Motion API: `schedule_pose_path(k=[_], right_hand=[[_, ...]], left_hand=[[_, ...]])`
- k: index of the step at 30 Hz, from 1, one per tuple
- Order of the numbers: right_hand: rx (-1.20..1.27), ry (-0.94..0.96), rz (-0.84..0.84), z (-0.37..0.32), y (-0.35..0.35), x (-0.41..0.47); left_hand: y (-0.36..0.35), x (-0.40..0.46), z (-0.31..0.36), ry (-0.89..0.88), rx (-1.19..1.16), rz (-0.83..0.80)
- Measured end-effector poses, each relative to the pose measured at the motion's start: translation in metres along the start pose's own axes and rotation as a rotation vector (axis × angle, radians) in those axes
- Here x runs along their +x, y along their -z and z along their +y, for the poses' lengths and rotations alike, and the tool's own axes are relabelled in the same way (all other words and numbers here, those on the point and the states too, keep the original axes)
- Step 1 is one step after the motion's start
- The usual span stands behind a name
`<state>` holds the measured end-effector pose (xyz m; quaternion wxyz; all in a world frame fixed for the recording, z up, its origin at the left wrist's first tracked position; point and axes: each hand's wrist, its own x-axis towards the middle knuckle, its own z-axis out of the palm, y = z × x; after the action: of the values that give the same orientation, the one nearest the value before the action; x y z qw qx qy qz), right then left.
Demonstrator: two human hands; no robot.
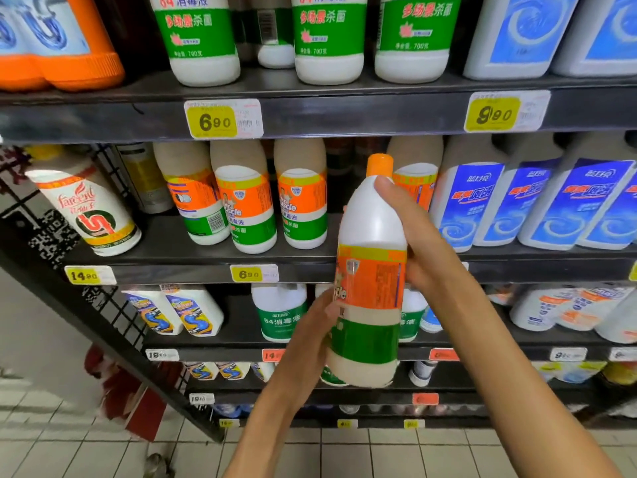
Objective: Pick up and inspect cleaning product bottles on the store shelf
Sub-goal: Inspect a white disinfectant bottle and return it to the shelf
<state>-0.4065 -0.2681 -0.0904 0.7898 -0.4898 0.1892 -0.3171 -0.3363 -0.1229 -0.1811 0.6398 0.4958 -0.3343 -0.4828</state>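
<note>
A white Mr Muscle bottle (370,270) with an orange cap and an orange and green label is held upright in front of the shelves, clear of them. My right hand (418,243) wraps its shoulder and upper label from the right, fingertips near the neck. My left hand (315,326) grips the lower left side of the label. On the middle shelf (206,267) behind it stand three matching bottles (246,198), with a gap where the held bottle overlaps the row.
The top shelf holds white and green 84 disinfectant bottles (203,36), orange containers (62,43) and blue-labelled jugs (517,32). Blue-labelled jugs (537,205) fill the middle shelf's right side. A Farcent bottle (93,212) stands at its left. Lower shelves hold more bottles above a tiled floor (379,453).
</note>
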Motion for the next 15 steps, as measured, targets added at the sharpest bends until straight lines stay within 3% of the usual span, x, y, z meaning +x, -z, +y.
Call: schedule_pose_path(k=[3, 6, 9, 11, 15], right_hand=[[-0.167, 0.089, 0.073, -0.004, 0.001, -0.004], [-0.181, 0.033, 0.05, -0.013, 0.009, -0.006], [-0.053, -0.002, -0.021, -0.02, 0.023, -0.005], [0.165, -0.063, -0.133, -0.022, 0.027, -0.005], [0.257, -0.076, -0.221, -0.023, 0.024, -0.007]], left_hand=[[-0.015, 0.004, 0.0, -0.069, 0.15, 0.103], [-0.025, 0.004, -0.001, -0.035, 0.043, 0.085], [-0.032, 0.002, 0.006, 0.067, -0.173, -0.047], [-0.04, 0.001, 0.007, 0.116, -0.292, -0.139], [-0.053, 0.0, 0.005, 0.12, -0.293, -0.198]])
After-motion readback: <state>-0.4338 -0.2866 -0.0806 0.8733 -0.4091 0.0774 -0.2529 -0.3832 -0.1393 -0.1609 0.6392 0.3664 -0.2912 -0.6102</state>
